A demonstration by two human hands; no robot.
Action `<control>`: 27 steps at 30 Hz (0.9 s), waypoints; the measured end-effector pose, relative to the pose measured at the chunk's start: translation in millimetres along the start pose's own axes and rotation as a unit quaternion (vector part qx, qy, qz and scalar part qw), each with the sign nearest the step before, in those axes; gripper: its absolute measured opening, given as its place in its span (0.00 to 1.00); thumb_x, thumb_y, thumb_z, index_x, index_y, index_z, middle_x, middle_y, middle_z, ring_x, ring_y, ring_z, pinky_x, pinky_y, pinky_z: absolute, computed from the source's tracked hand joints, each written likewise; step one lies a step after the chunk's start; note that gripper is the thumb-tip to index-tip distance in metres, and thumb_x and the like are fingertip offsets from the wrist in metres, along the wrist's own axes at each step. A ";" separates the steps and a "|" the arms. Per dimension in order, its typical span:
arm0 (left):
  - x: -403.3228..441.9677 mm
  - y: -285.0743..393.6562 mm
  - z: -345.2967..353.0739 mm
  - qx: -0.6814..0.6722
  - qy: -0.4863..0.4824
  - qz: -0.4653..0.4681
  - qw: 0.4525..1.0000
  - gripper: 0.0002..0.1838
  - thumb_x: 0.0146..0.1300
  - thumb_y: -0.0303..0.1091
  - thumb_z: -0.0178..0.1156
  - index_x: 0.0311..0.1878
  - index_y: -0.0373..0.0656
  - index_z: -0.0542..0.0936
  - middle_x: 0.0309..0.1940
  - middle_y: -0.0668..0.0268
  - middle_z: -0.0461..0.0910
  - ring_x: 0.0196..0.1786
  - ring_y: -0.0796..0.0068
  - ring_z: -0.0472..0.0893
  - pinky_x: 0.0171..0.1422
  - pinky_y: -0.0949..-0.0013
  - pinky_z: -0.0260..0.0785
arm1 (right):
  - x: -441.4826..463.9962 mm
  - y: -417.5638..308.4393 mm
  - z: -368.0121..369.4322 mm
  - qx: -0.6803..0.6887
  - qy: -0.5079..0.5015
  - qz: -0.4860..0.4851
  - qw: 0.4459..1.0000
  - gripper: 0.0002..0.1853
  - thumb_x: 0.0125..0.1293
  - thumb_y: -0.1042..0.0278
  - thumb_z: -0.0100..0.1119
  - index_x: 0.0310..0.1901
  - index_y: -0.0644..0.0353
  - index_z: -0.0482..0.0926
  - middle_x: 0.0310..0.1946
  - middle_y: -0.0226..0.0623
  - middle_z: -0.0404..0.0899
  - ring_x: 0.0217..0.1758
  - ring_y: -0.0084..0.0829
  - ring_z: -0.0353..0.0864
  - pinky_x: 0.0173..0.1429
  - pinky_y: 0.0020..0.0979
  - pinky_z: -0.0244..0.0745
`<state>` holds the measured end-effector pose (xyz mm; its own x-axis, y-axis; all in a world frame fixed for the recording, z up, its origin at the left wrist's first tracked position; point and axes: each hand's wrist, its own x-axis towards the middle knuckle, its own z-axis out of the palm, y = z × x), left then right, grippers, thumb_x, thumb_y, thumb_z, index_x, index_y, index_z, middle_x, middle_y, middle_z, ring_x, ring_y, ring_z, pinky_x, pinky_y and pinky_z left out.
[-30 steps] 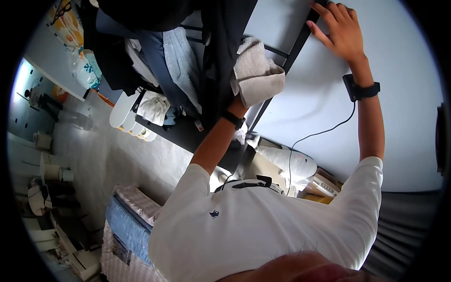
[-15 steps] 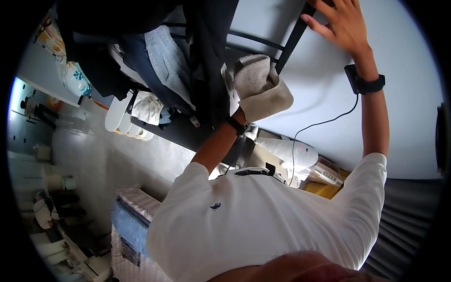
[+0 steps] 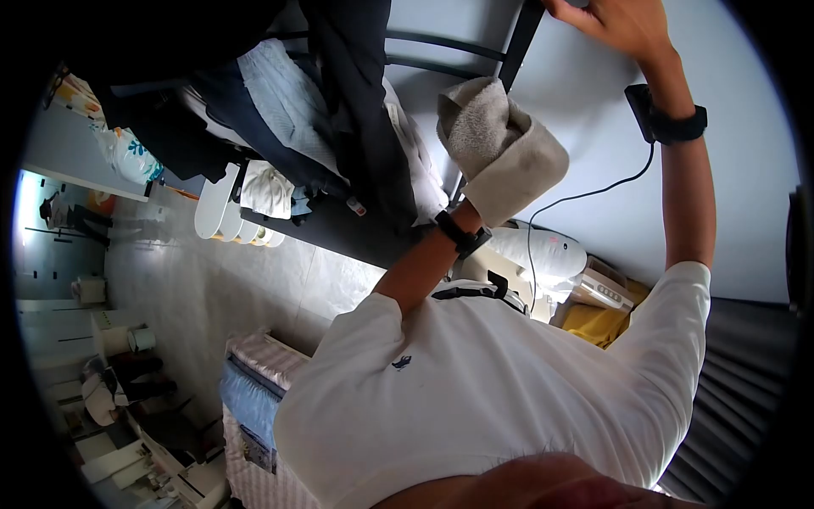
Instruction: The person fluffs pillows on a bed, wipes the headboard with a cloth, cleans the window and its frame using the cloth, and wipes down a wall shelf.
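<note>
My left hand is covered by a thick grey-beige towel (image 3: 519, 170) folded round it; its fingers are hidden, and only the wrist with a black band (image 3: 458, 233) shows below. The towel is held up near the lower end of a black metal post (image 3: 521, 42). My right hand (image 3: 623, 25) is raised at the top edge, beside that post and in front of the pale wall. Its thumb is stretched out, while the fingertips are cut off by the frame. A black device (image 3: 644, 114) with a cable is strapped to the right wrist.
Dark clothes (image 3: 356, 102) and a light blue garment (image 3: 284, 89) hang from black rails (image 3: 441, 38) on the left. Below the wall are a white plush toy (image 3: 543, 254), a box (image 3: 602, 291) and yellow cloth (image 3: 593, 322). Another person (image 3: 100, 394) sits at the far lower left.
My left hand has moved right with the towel, away from the hanging clothes. My right hand has risen partly out of frame. The whole view has shifted slightly.
</note>
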<state>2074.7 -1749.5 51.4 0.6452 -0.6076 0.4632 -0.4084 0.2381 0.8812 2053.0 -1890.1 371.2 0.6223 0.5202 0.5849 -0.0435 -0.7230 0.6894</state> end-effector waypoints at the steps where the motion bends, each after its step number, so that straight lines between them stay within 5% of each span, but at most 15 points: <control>1: -1.5 1.5 -0.4 0.001 -0.001 0.000 1.000 0.25 0.68 0.44 0.57 0.63 0.41 0.71 0.58 0.61 0.73 0.63 0.64 0.72 0.69 0.61 0.64 | -0.7 0.4 3.0 0.006 0.006 0.004 1.000 0.28 0.67 0.32 0.39 0.43 0.49 0.77 0.31 0.34 0.56 0.35 0.33 0.57 0.45 0.37 0.56; 13: 9.2 -7.9 1.4 0.001 -0.020 -0.008 1.000 0.25 0.67 0.44 0.57 0.63 0.41 0.71 0.58 0.61 0.73 0.62 0.64 0.72 0.69 0.61 0.64 | -2.9 -6.1 2.3 0.033 0.032 0.029 0.998 0.29 0.66 0.32 0.41 0.42 0.51 0.79 0.31 0.35 0.59 0.35 0.33 0.60 0.45 0.37 0.56; 27: -78.7 -7.9 -40.7 0.078 -0.034 -0.100 0.991 0.25 0.67 0.45 0.57 0.62 0.41 0.70 0.57 0.61 0.73 0.62 0.64 0.73 0.69 0.61 0.64 | -5.5 -2.9 6.8 0.055 0.043 0.048 0.996 0.32 0.67 0.30 0.35 0.39 0.52 0.78 0.30 0.33 0.59 0.33 0.31 0.58 0.44 0.36 0.55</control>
<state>2053.4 -1672.7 11.9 0.6808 -0.6817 0.2678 -0.3749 -0.0103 0.9270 2055.0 -1893.9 363.0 0.5505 0.4800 0.6830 -0.0109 -0.8139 0.5809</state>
